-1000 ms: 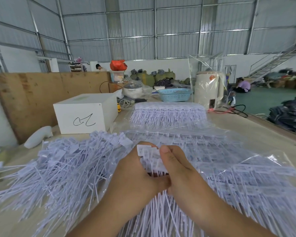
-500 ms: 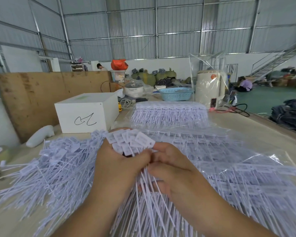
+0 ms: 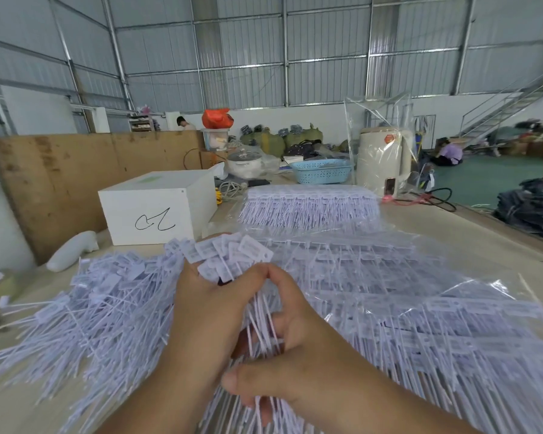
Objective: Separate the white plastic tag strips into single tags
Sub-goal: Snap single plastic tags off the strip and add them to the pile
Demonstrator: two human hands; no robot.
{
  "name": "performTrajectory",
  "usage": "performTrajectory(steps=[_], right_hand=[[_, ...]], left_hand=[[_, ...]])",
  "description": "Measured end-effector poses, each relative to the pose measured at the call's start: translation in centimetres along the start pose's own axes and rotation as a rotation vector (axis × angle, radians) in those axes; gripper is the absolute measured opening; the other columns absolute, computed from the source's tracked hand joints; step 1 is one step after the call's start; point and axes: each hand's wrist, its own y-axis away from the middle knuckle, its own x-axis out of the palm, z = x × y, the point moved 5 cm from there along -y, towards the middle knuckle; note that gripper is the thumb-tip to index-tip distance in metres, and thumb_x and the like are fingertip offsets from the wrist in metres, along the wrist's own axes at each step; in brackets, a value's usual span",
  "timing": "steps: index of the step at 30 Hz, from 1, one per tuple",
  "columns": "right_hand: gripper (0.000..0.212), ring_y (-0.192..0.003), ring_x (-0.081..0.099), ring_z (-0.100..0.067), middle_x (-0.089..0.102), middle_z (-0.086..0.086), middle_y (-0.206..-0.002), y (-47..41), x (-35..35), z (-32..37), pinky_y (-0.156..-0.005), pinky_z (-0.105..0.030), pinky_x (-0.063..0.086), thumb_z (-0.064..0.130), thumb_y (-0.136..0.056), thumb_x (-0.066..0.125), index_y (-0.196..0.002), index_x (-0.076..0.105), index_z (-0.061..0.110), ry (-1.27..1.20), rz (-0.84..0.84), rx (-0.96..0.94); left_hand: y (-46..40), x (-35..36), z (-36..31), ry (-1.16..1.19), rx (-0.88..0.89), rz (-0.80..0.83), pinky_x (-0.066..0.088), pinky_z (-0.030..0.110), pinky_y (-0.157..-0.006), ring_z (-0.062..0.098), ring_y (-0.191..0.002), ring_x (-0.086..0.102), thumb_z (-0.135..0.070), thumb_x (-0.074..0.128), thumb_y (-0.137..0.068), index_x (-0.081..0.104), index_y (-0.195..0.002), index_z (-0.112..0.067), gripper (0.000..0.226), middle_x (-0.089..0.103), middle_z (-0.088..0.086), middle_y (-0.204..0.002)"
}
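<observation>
Both hands clutch one fanned bunch of thin white plastic tags (image 3: 232, 255), left hand (image 3: 207, 311) wrapped below the flat heads, right hand (image 3: 295, 349) curled round the stems, heads pointing away and up, stems trailing toward the person over the loose heap of white tags (image 3: 85, 308).

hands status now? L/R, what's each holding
Left hand: closed, gripping a bunch of white tags just below their heads.
Right hand: closed, fingers curled round the same bunch's stems.
</observation>
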Motion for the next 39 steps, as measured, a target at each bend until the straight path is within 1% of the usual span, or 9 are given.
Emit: performTrajectory(steps=[4, 11, 15, 21, 24, 27, 29, 33, 39], right_hand=[[0.056, -0.039, 0.051, -0.011, 0.065, -0.001, -0.067, -0.4, -0.9, -0.3, -0.04, -0.019, 0.039, -0.003, -0.083, 0.053, -0.102, 0.053, 0.049, 0.119, -0.189, -0.041], [0.027, -0.038, 0.043, 0.003, 0.049, 0.019, -0.043, -0.6, -3.3, 0.0, -0.039, -0.008, 0.029, 0.003, -0.095, 0.044, -0.095, 0.063, 0.021, 0.028, -0.322, -0.05], [0.032, -0.037, 0.044, 0.002, 0.051, 0.013, -0.044, -0.5, -2.6, -0.5, -0.038, -0.014, 0.03, -0.001, -0.09, 0.04, -0.1, 0.058, 0.023, 0.165, -0.251, 0.016], [0.061, -0.053, 0.059, -0.019, 0.064, 0.002, -0.069, -0.5, -0.3, -0.7, -0.054, -0.031, 0.052, 0.004, -0.095, 0.05, -0.132, 0.038, 0.051, 0.169, -0.045, -0.072], [0.027, -0.065, 0.063, -0.013, 0.065, 0.008, -0.074, -0.2, -1.6, -0.6, -0.072, -0.036, 0.055, 0.018, -0.094, 0.06, -0.115, 0.059, 0.035, 0.378, -0.115, -0.079], [0.01, -0.056, 0.054, 0.0, 0.06, 0.022, -0.068, -0.2, -2.6, -0.5, -0.057, -0.02, 0.047, 0.027, -0.096, 0.055, -0.1, 0.065, 0.028, 0.585, -0.167, -0.093], [0.013, -0.054, 0.051, -0.005, 0.057, 0.014, -0.069, -0.2, -2.8, -0.3, -0.056, -0.027, 0.046, 0.029, -0.098, 0.05, -0.1, 0.062, 0.027, 0.736, -0.175, -0.129], [0.019, -0.079, 0.054, -0.007, 0.057, 0.009, -0.09, -0.1, -2.6, 0.2, -0.075, -0.034, 0.051, 0.033, -0.099, 0.044, -0.097, 0.059, 0.023, 1.011, -0.183, -0.182], [0.036, -0.089, 0.05, -0.012, 0.059, -0.001, -0.078, -0.1, -3.8, 0.6, -0.078, -0.032, 0.047, 0.032, -0.1, 0.038, -0.077, 0.058, 0.012, 1.194, -0.231, -0.148]], left_hand=[[0.6, 1.1, 0.8, 0.082, -0.109, 0.076, 0.055, 0.032, -0.055, 0.025, -0.064, 0.07, -0.011, 0.076, -0.072, 0.069, -0.086, -0.014, 0.015, 0.072, 0.01, -0.074], [0.6, 2.0, 1.7, 0.309, -0.323, 0.194, 0.053, 0.027, -0.059, 0.021, -0.075, 0.068, -0.009, 0.075, -0.062, 0.059, -0.116, -0.003, 0.056, 0.071, 0.015, -0.092], [1.9, 2.9, 1.7, 0.084, -0.403, 0.317, 0.051, 0.028, -0.053, 0.023, -0.067, 0.069, -0.027, 0.084, -0.064, 0.072, -0.082, -0.012, 0.026, 0.071, 0.014, -0.075], [0.0, 0.0, 0.3, 0.076, -0.378, -0.076, 0.046, 0.025, -0.038, 0.016, -0.04, 0.058, -0.019, 0.063, -0.089, 0.063, -0.06, -0.014, 0.029, 0.06, 0.006, -0.05], [-2.1, -2.4, 0.2, 0.192, -0.394, -0.077, 0.036, 0.021, -0.035, 0.013, -0.033, 0.041, -0.015, 0.052, -0.096, 0.055, -0.058, -0.015, 0.038, 0.048, 0.004, -0.047], [-3.6, -4.4, 1.3, 0.249, -0.531, -0.022, 0.021, 0.016, -0.03, 0.006, -0.034, 0.022, -0.012, 0.048, -0.097, 0.036, -0.074, -0.02, 0.027, 0.035, -0.004, -0.052], [-4.3, -5.5, 2.1, 0.006, -0.552, -0.025, 0.025, 0.017, -0.034, 0.009, -0.036, 0.027, -0.015, 0.055, -0.095, 0.04, -0.082, -0.016, 0.02, 0.043, 0.001, -0.061], [-4.8, -6.8, 2.2, -0.814, -0.252, -0.027, 0.033, 0.029, -0.053, 0.015, -0.067, 0.053, -0.034, 0.062, -0.087, 0.05, -0.09, -0.025, 0.015, 0.057, -0.001, -0.081], [-4.9, -7.1, 3.1, -1.106, -0.228, -0.013, 0.041, 0.042, -0.084, 0.037, -0.115, 0.045, -0.034, 0.064, -0.084, 0.038, -0.136, -0.012, 0.063, 0.041, 0.013, -0.126]])
